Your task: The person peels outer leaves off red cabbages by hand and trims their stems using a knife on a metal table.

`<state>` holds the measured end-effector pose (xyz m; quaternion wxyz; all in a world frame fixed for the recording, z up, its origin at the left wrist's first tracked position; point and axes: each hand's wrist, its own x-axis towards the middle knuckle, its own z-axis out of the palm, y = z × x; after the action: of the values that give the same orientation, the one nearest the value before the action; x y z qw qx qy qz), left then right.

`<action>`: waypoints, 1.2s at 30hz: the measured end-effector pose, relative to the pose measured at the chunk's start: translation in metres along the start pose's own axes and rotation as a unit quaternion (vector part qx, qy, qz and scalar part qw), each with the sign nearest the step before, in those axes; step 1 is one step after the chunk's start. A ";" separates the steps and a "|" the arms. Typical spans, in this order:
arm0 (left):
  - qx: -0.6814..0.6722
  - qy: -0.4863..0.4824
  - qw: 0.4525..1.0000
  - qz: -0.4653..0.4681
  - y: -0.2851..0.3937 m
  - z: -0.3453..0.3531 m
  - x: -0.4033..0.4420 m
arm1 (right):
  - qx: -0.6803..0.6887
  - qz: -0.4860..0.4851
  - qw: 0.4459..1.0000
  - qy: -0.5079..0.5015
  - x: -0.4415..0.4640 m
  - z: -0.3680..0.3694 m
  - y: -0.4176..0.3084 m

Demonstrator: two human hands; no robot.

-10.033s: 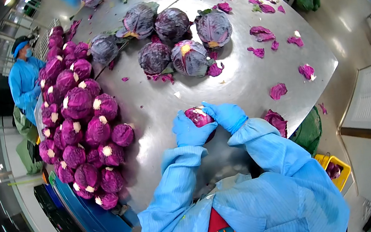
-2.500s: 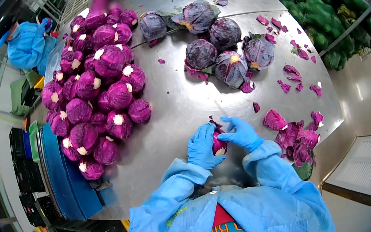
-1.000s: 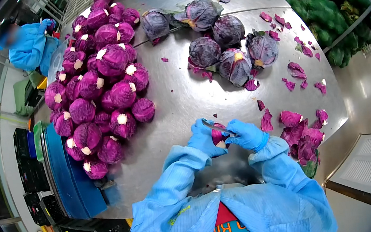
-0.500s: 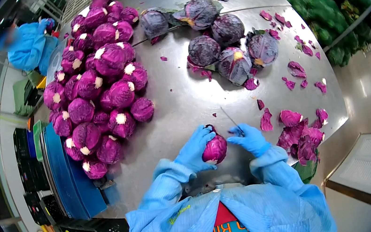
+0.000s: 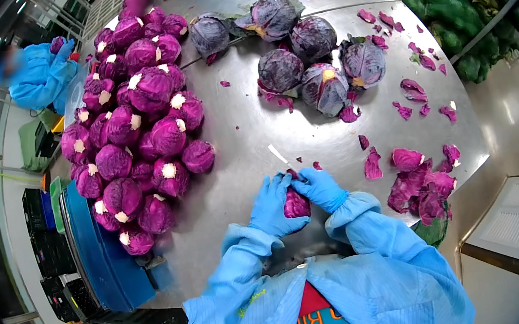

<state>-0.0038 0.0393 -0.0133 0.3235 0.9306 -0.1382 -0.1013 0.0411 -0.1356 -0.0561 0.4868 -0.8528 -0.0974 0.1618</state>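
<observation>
Near the front of the metal table, my left hand (image 5: 275,207), in a blue glove, is wrapped round the left side of a small purple cabbage (image 5: 296,204). My right hand (image 5: 320,189), gloved too, is closed round a knife (image 5: 278,154) whose blade points up and away from me. Its fingers touch the cabbage's upper right edge, and the knife's handle is hidden. Small purple scraps (image 5: 317,166) lie just beyond the hands. Farther off are several dark cabbages (image 5: 280,70) with outer leaves.
A heap of purple cabbages (image 5: 117,162) covers the metal table's (image 5: 233,165) left side. Peeled leaves (image 5: 420,186) lie at the right edge. A person in blue (image 5: 38,74) stands at the upper left, holding a cabbage. Green net sacks (image 5: 456,2) fill a rack at the right.
My right hand has moved left onto the cabbage, and the blade now lies farther left. My left hand covers more of the cabbage. A new small scrap lies beyond my right hand.
</observation>
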 end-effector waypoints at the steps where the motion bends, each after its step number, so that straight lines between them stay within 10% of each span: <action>1: 0.021 0.002 0.999 0.031 -0.006 0.000 -0.002 | -0.008 0.021 0.999 0.024 0.000 0.000 0.007; 6: -0.153 -0.034 0.988 -0.011 -0.051 -0.004 -0.018 | -0.173 0.080 0.972 0.135 -0.030 -0.060 0.080; 9: -0.422 0.017 0.883 -0.204 -0.048 -0.013 -0.022 | -0.266 0.202 0.935 0.116 -0.066 -0.118 0.110; 13: -0.569 0.077 0.745 -0.339 -0.074 0.032 -0.007 | -0.240 0.042 0.892 0.381 -0.099 -0.139 0.133; 14: -0.505 0.112 0.776 -0.361 -0.070 0.043 -0.008 | -0.223 -0.034 0.875 0.428 -0.096 -0.136 0.146; 16: -0.161 0.146 0.926 -0.310 -0.073 0.055 -0.008 | -0.040 0.105 0.940 0.323 -0.094 -0.130 0.088; 18: -0.123 0.316 0.932 -0.125 -0.013 0.030 0.007 | 0.093 0.223 0.949 0.204 -0.091 -0.105 0.049; 22: -0.135 0.139 0.981 -0.001 -0.004 0.035 0.018 | 0.108 0.229 0.964 0.077 -0.087 -0.052 0.009; 31: -0.187 0.114 0.966 -0.138 0.017 0.050 0.018 | -0.007 0.123 0.992 0.011 -0.073 -0.043 0.010; 36: -0.054 0.125 0.989 -0.056 0.029 0.052 0.012 | -0.035 0.061 0.996 -0.048 -0.066 -0.050 0.029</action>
<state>-0.0125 -0.0163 -0.0369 0.3822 0.9233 -0.0382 -0.0099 -0.0015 -0.2117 -0.0451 0.4405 -0.8651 -0.0736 0.2284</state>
